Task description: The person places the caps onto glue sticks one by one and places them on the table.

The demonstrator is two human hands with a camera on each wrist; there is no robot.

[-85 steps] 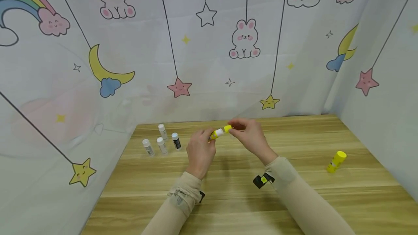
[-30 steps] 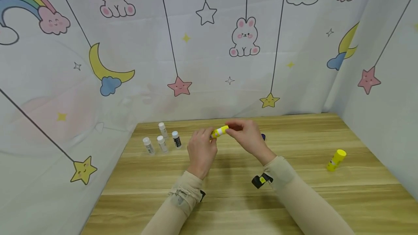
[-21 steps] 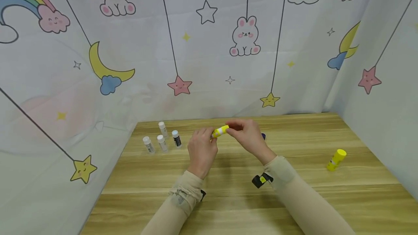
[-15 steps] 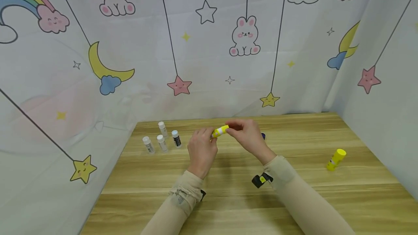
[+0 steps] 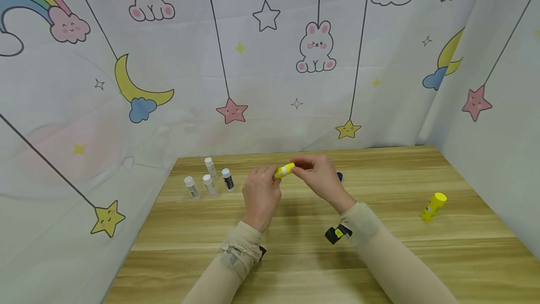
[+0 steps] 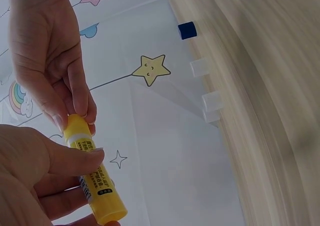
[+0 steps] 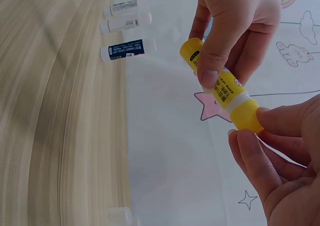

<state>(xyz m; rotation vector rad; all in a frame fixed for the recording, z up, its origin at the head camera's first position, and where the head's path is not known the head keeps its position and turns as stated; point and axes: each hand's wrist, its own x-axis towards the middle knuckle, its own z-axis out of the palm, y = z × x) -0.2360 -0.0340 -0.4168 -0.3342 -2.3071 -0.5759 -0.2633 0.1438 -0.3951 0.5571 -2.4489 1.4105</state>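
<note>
Over the back of the table, both hands hold a yellow glue stick point(image 5: 284, 171), tilted. My left hand point(image 5: 261, 198) grips its labelled body point(image 6: 102, 181) between thumb and fingers. With thumb and fingertips, my right hand point(image 5: 321, 179) pinches the yellow cap point(image 7: 246, 117) at the other end. The cap sits on the tube, and a white band point(image 7: 237, 101) shows between cap and label. Part of the label is covered by the left thumb.
At the back left stand several white-capped glue sticks point(image 5: 209, 185), one with a dark label point(image 5: 228, 180). Another yellow glue stick point(image 5: 434, 206) stands at the right. Behind the right hand are a dark blue cap point(image 6: 187, 30) and several translucent caps point(image 6: 212, 101). A printed curtain point(image 5: 270, 79) borders the table.
At 2.8 s ago the yellow cap was apart from the tube, its white end bare; by 1.0 s ago it was on the tube. Since then the hands have barely moved.
</note>
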